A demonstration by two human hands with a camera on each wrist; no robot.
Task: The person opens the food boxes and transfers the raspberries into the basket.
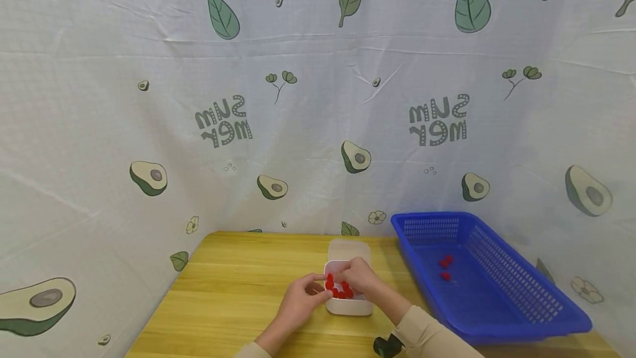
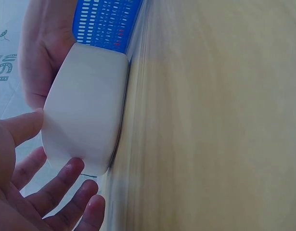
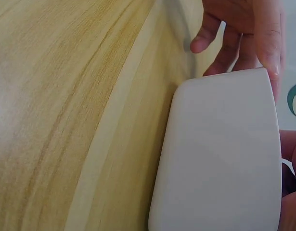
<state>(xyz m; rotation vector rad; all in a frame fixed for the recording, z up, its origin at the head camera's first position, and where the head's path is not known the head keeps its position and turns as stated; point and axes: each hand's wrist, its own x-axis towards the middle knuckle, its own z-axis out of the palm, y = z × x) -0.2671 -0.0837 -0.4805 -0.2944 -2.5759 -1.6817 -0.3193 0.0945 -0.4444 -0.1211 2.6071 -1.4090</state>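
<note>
A white box with rounded corners stands on the wooden table, its lid folded back at the far side. Several small red pieces lie inside it, too small to make out their kind. My left hand holds the box at its left side, the thumb at the near rim and the other fingers spread along the end wall. Reaching in over the right rim, my right hand has its fingertips bent down among the red pieces. Whether it pinches one, I cannot tell.
To the right stands a large blue plastic basket with slotted walls; a few red pieces lie on its floor. A dark object shows beside the right sleeve. A white printed curtain hangs behind the wooden table.
</note>
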